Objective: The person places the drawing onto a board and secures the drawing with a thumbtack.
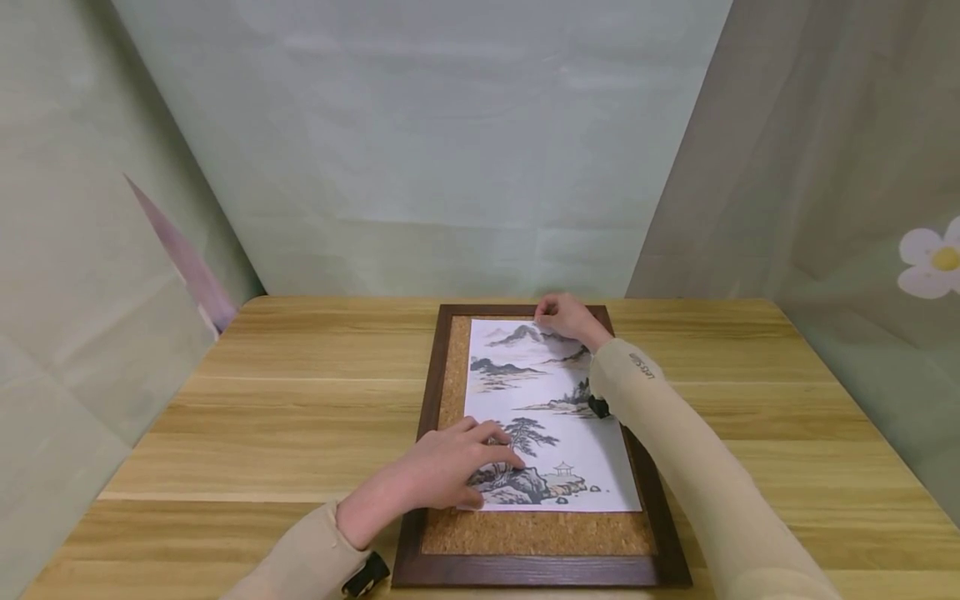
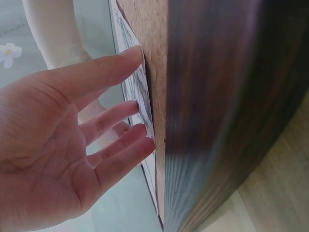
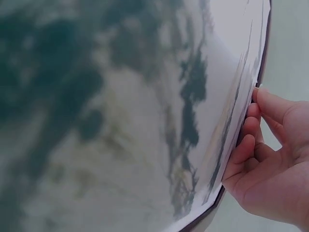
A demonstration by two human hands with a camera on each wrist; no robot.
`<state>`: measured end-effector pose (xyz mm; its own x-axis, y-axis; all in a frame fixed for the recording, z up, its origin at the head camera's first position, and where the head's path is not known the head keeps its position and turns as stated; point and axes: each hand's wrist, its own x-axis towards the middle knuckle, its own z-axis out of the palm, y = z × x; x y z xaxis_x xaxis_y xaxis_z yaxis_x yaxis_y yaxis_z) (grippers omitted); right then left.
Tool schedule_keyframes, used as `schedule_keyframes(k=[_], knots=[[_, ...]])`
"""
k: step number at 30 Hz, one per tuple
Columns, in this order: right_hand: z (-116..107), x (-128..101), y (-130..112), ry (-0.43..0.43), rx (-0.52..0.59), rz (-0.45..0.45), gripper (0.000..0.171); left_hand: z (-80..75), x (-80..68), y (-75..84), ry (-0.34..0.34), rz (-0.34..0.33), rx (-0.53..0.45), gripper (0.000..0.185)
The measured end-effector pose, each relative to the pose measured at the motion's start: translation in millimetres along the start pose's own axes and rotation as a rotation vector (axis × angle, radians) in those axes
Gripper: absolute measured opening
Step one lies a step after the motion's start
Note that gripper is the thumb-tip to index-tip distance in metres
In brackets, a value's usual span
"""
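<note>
A dark wooden frame (image 1: pixel 525 572) with a cork board (image 1: pixel 540 533) inside lies flat on the table. On the cork rests an ink landscape print on white paper (image 1: pixel 558 450). My left hand (image 1: pixel 457 462) lies on the print's lower left part, straight fingers pressing it down; the left wrist view shows the fingertips (image 2: pixel 140 52) on the paper (image 2: pixel 129 43) beside the cork (image 2: pixel 152 29). My right hand (image 1: pixel 564 317) is at the print's far right corner. In the right wrist view its curled fingers (image 3: pixel 251 145) hold the edge of the paper (image 3: pixel 125 125), which curves up there.
The wooden table (image 1: pixel 300 400) extends to both sides of the frame. Pale green cloth walls close in the back and sides, with a flower print (image 1: pixel 930 262) at the right. A pinkish sheet (image 1: pixel 187 267) leans at the left wall.
</note>
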<state>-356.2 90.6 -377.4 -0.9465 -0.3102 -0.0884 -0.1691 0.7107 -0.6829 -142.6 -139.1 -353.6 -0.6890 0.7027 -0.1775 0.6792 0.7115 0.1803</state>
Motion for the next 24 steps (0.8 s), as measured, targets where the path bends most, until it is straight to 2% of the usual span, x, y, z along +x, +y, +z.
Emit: schedule_keyframes(k=[24], knots=[[-4.6,1.2,-4.4,-0.04,-0.112,-0.003,0.011,-0.3,-1.4,2.4,0.005,-0.002,0.012,0.061]])
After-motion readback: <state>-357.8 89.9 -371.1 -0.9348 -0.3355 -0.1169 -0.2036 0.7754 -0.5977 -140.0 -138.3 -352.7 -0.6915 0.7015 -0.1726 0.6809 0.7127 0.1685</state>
